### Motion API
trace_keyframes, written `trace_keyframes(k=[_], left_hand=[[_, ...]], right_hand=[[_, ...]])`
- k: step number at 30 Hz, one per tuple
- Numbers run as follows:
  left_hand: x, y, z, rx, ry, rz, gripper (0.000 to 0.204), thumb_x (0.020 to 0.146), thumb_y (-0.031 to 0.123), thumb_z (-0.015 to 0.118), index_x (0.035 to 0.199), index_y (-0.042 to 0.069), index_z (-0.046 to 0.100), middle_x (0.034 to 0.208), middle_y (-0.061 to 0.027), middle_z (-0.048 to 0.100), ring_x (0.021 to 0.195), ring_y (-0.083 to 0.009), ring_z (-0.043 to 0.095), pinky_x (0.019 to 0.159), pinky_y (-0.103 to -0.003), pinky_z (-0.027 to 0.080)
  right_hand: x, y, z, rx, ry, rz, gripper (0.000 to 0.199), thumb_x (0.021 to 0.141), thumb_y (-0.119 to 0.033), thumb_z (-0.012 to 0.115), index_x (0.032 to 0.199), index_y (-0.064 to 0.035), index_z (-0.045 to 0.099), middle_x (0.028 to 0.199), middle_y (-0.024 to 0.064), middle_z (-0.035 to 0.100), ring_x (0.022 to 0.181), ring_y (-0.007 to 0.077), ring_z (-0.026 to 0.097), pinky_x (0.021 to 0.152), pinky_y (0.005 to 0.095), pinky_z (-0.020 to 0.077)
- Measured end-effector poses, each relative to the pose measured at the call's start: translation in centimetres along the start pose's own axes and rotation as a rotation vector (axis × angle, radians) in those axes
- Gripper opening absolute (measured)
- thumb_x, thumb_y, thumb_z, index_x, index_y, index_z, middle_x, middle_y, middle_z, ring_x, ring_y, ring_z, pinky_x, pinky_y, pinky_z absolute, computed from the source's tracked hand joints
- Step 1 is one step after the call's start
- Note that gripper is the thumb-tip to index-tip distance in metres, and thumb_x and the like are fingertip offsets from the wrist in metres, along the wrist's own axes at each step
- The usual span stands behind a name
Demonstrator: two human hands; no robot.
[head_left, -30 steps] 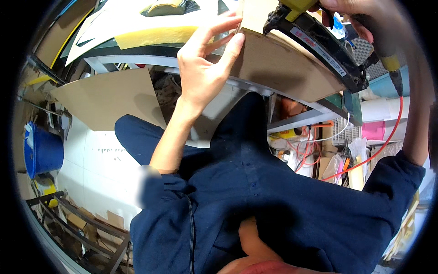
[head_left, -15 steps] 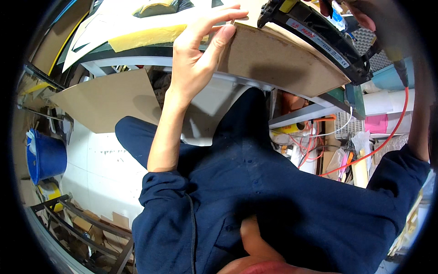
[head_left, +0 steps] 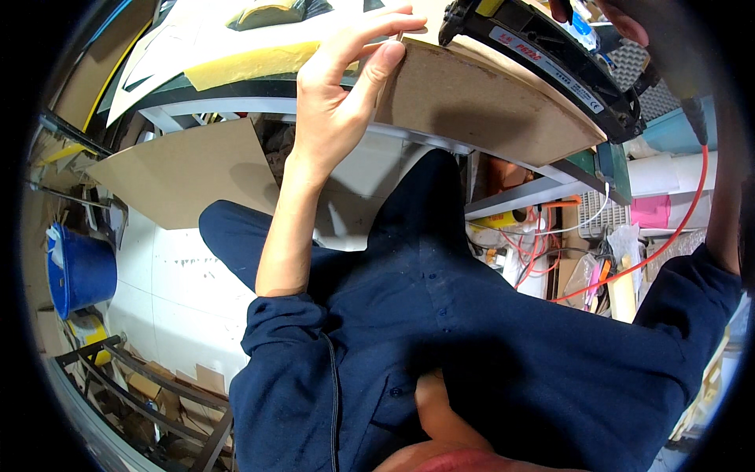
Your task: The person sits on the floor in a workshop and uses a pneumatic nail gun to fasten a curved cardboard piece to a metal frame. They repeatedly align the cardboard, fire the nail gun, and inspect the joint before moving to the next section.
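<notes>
My left hand (head_left: 334, 110) grips the upper left corner of a brown fibreboard panel (head_left: 480, 106), thumb on its face and fingers over its top edge. The panel stands on edge at the front of the workbench. Close above its top edge lies a long black air nail gun (head_left: 543, 59) with a white label strip. At the upper right, my right hand (head_left: 625, 23) is around the gun's handle; only some fingers show and the grip is partly in shadow. A red air hose (head_left: 702, 189) runs down from the gun's handle end. Whether the gun's nose touches the wood cannot be told.
A second brown board (head_left: 185, 173) leans below the bench at left. Yellow sheet material (head_left: 252, 67) lies along the bench edge. A blue bucket (head_left: 86, 267) and a dark metal rack (head_left: 157, 393) stand at left. Cables and tools (head_left: 582, 259) clutter the right side.
The nail gun has shifted slightly up along the panel's top edge, my right hand with it. My left hand and the panel have stayed in place.
</notes>
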State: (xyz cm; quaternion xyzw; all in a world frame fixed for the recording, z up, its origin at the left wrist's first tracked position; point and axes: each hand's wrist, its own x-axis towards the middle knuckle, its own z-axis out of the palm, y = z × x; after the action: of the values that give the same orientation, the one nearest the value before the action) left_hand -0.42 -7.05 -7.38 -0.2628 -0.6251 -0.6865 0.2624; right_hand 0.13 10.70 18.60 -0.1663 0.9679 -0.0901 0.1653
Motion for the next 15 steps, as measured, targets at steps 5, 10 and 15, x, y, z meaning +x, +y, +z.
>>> trace_keyframes(k=[5, 10, 15], left_hand=[[0.03, -0.01, 0.04, 0.003, 0.008, 0.011, 0.024, 0.097, 0.010, 0.056, 0.119, 0.003, 0.062, 0.121, -0.0092, 0.064, 0.093, -0.0095, 0.064, 0.065, -0.019, 0.047], [-0.02, 0.22, 0.09, -0.007, 0.010, -0.032, 0.024, 0.097, 0.010, 0.056, 0.119, 0.002, 0.062, 0.121, -0.0091, 0.064, 0.090, -0.0082, 0.063, 0.065, -0.019, 0.046], [-0.37, -0.04, -0.48, 0.066, 0.012, -0.025, 0.028, 0.096, 0.015, 0.059, 0.121, 0.003, 0.061, 0.119, -0.0081, 0.064, 0.088, -0.0086, 0.063, 0.068, -0.020, 0.047]], right_hand=[[-0.06, 0.20, -0.12, 0.004, -0.005, 0.001, 0.043, 0.083, -0.033, 0.073, 0.103, 0.0048, 0.065, 0.079, 0.0087, 0.067, 0.046, 0.0093, 0.055, 0.041, 0.0209, 0.0422], [-0.29, 0.26, -0.01, 0.005, -0.007, -0.007, 0.043, 0.083, -0.033, 0.073, 0.102, 0.0048, 0.065, 0.079, 0.0085, 0.067, 0.046, 0.0090, 0.055, 0.041, 0.0208, 0.0420], [-0.01, 0.39, -0.08, 0.009, -0.024, -0.031, 0.043, 0.083, -0.033, 0.073, 0.102, 0.0048, 0.065, 0.079, 0.0083, 0.067, 0.045, 0.0086, 0.054, 0.041, 0.0207, 0.0418]])
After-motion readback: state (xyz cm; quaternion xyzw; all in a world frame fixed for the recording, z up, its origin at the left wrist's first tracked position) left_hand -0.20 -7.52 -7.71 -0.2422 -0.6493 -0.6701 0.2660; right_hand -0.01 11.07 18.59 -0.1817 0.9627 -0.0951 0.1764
